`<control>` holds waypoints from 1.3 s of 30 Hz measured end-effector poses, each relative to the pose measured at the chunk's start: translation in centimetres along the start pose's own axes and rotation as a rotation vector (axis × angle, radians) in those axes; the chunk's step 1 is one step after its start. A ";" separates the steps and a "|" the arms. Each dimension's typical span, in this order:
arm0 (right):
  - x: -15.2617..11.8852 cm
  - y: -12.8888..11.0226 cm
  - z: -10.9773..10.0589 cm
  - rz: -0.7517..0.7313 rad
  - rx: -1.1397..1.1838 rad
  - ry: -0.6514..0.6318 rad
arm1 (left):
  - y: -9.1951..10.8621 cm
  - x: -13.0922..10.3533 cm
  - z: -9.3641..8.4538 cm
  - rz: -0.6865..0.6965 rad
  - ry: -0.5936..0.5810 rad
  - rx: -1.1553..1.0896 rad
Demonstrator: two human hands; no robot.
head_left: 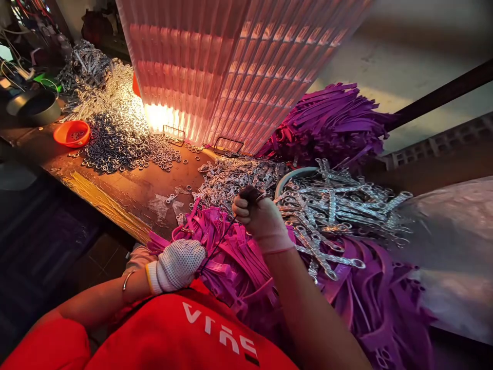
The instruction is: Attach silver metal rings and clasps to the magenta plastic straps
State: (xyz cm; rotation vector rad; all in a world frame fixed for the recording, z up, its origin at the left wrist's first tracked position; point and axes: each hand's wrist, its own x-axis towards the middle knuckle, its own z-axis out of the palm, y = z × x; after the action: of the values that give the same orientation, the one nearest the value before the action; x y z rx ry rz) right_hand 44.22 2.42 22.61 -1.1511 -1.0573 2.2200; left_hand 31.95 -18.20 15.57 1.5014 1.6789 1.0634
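Note:
My left hand [180, 263], in a white dotted glove, is closed at the near edge of a bundle of purple straps [246, 267]. Higher and to the right, my right hand [256, 216] is a fist in a thin white glove with dark covering at the fingertips. Between the two fists a thin dark cord [221, 240] is stretched slantwise across the straps. How it sits inside the fingers is hidden. Just beyond my right hand lie silver braided pieces with ring ends [327, 205], heaped in and over a round container [292, 177].
Loose metal rings [115, 149] are piled at the left beside an orange bowl [72, 134] and a metal pot [36, 108]. A corrugated translucent sheet [223, 77] stands behind, in front of a bright light. More purple straps [331, 123] are stacked at the back. Yellow strips [103, 203] line the table's edge.

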 end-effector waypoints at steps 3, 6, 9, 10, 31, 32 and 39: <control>0.7 2.8 -0.6 0.108 0.109 0.048 | 0.6 0.6 -2.0 0.030 0.135 -0.052; -1.2 6.9 0.2 0.161 0.112 -0.013 | 0.9 2.7 -3.9 -0.083 0.352 -0.141; -3.4 9.8 1.0 0.090 0.048 -0.040 | 0.6 4.3 -4.9 -0.274 0.409 -0.237; -4.0 10.3 1.1 0.024 0.000 -0.032 | 0.4 4.5 -4.9 -0.324 0.374 -0.284; -6.9 5.9 1.5 -0.591 -0.629 -0.115 | -0.3 4.3 -3.3 -0.560 0.112 -1.396; -7.0 5.1 1.6 -0.626 -0.682 -0.109 | -0.3 4.3 -3.2 -0.575 0.087 -1.402; -4.6 1.9 2.6 -0.706 -0.835 -0.122 | 1.3 4.5 -3.3 -0.625 -0.107 -1.581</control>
State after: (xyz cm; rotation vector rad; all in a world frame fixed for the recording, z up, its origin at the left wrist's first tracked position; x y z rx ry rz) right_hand 44.63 -2.94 24.39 -0.7124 -2.1457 1.3078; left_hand 29.01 -14.22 18.48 -0.0091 0.6137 1.3046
